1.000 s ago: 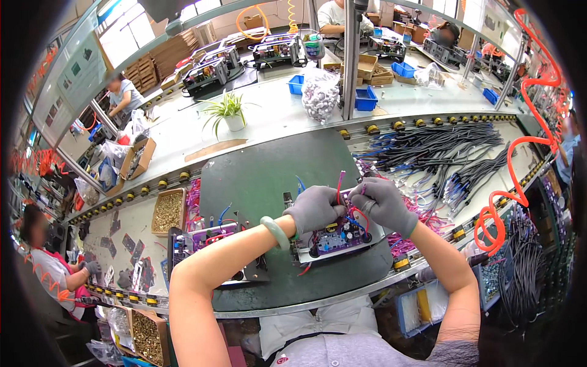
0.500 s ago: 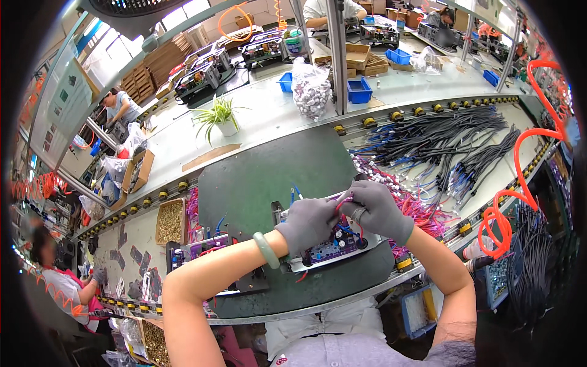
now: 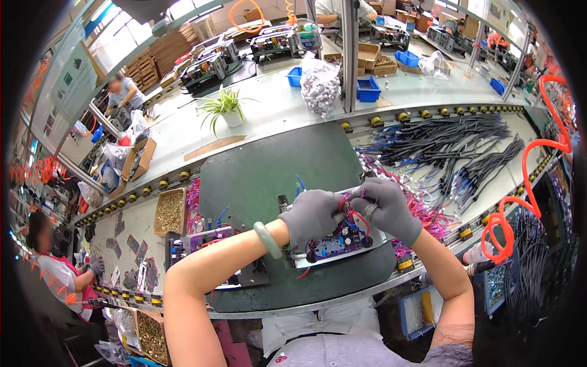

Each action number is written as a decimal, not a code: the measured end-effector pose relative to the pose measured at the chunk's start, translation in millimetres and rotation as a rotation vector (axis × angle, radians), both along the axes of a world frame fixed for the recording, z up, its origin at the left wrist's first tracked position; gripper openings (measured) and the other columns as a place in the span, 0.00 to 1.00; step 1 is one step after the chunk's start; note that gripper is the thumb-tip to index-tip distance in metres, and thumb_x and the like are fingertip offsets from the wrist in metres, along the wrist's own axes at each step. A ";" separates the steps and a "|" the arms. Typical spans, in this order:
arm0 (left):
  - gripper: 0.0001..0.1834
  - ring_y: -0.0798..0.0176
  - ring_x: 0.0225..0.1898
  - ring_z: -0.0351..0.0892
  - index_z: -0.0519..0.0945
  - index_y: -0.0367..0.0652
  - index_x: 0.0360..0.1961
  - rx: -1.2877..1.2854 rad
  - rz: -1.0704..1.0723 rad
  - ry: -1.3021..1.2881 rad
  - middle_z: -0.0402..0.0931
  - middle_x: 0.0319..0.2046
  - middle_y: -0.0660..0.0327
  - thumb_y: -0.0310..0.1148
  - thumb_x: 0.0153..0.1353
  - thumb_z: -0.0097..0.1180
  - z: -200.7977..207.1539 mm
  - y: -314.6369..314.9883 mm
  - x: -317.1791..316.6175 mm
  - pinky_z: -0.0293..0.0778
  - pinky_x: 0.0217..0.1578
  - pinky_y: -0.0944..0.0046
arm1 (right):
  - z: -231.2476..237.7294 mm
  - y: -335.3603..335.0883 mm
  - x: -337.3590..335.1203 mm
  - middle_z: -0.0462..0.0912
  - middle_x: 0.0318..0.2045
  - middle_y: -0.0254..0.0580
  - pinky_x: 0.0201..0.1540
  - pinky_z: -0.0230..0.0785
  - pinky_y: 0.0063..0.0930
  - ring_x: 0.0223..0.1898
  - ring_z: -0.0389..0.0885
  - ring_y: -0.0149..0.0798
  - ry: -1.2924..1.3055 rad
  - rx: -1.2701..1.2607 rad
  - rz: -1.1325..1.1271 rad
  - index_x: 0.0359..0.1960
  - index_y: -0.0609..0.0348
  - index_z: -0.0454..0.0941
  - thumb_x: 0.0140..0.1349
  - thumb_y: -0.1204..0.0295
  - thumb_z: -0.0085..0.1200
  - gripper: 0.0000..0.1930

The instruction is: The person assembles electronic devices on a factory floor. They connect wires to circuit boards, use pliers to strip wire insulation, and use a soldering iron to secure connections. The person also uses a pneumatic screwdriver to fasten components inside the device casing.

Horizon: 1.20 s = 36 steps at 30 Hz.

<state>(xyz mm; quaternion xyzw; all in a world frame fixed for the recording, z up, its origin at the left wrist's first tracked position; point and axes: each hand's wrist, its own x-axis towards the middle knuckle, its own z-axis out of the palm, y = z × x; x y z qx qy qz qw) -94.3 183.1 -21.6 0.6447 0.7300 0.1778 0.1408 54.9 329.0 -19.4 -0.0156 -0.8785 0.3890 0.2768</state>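
Note:
Both my hands wear grey gloves and meet above a purple circuit board [image 3: 340,246] in a metal frame on the dark green mat [image 3: 281,160]. My left hand [image 3: 313,215] is closed, its fingertips pinching red wires [image 3: 344,204] that rise from the board. Close beside it, my right hand [image 3: 391,210] pinches a purple-pink wire end [image 3: 365,194]. The exact ends between the fingertips are too small to make out. A red wire loop hangs below the fingers over the board's components. Blue wires [image 3: 300,183] stick up behind my left hand.
Left of my hands lies a second board unit [image 3: 211,241]. Bundles of black cables [image 3: 455,144] and pink-purple wires [image 3: 431,221] lie to the right. A coiled orange hose [image 3: 498,235] hangs there. A box of small brass parts [image 3: 170,211] stands left; a co-worker [image 3: 58,269] works beyond.
My hands have shifted slightly right, and their fingertips are a little further apart. The red wire loop now shows more openly between them. The view has shifted slightly.

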 end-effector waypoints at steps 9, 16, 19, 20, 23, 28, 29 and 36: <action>0.15 0.45 0.34 0.82 0.77 0.46 0.45 -0.201 -0.001 0.019 0.80 0.27 0.51 0.40 0.60 0.57 11.0 9.2 -0.2 0.77 0.36 0.51 | -0.2 -1.5 0.2 0.80 0.26 0.42 0.30 0.70 0.29 0.26 0.79 0.38 -0.030 -0.077 0.008 0.34 0.60 0.84 0.54 0.75 0.64 0.06; 0.18 0.71 0.33 0.75 0.81 0.33 0.41 -0.008 0.025 -0.744 0.77 0.27 0.64 0.39 0.58 0.64 30.5 22.6 6.9 0.74 0.35 0.68 | 2.4 -0.7 13.2 0.81 0.28 0.39 0.33 0.71 0.29 0.30 0.80 0.37 0.133 -0.162 -0.151 0.35 0.58 0.84 0.54 0.78 0.62 0.07; 0.18 0.72 0.29 0.70 0.81 0.34 0.39 0.035 0.020 -0.840 0.74 0.25 0.66 0.40 0.59 0.65 28.2 21.1 13.3 0.71 0.32 0.67 | 17.2 2.1 21.3 0.79 0.27 0.39 0.33 0.71 0.34 0.29 0.78 0.42 0.101 0.179 -0.140 0.34 0.56 0.83 0.54 0.76 0.62 0.05; 0.18 0.73 0.29 0.70 0.81 0.34 0.38 0.090 0.005 -0.816 0.74 0.24 0.65 0.40 0.59 0.65 16.1 23.1 14.6 0.71 0.31 0.66 | 23.0 5.2 22.3 0.79 0.26 0.39 0.33 0.71 0.35 0.29 0.78 0.44 0.090 0.314 -0.107 0.33 0.56 0.83 0.55 0.75 0.62 0.05; 0.15 0.60 0.27 0.79 0.83 0.41 0.37 0.216 0.008 -0.400 0.78 0.24 0.57 0.42 0.59 0.61 4.2 30.2 9.7 0.75 0.34 0.59 | 35.5 2.2 25.4 0.78 0.28 0.38 0.34 0.70 0.39 0.31 0.76 0.47 0.089 0.630 -0.132 0.33 0.54 0.81 0.55 0.74 0.60 0.04; 0.10 0.48 0.33 0.83 0.83 0.48 0.34 0.028 0.039 0.065 0.82 0.28 0.53 0.39 0.58 0.54 2.5 42.1 4.2 0.77 0.39 0.51 | -5.8 3.3 16.2 0.79 0.36 0.49 0.49 0.74 0.42 0.44 0.79 0.57 -0.068 0.442 -0.332 0.58 0.57 0.69 0.54 0.77 0.58 0.27; 0.10 0.47 0.34 0.83 0.84 0.49 0.33 -0.041 0.037 0.088 0.82 0.28 0.54 0.39 0.57 0.53 2.8 43.3 3.5 0.78 0.40 0.50 | -12.2 4.1 16.3 0.80 0.37 0.50 0.49 0.74 0.43 0.44 0.80 0.57 -0.096 0.296 -0.357 0.58 0.58 0.69 0.55 0.77 0.56 0.26; 0.11 0.44 0.34 0.81 0.83 0.48 0.33 0.040 0.059 -0.038 0.81 0.27 0.50 0.40 0.59 0.52 -4.9 44.1 3.8 0.75 0.38 0.48 | -12.8 1.7 15.9 0.81 0.32 0.58 0.38 0.71 0.47 0.36 0.81 0.59 -0.238 -0.052 -0.386 0.45 0.58 0.78 0.64 0.70 0.48 0.12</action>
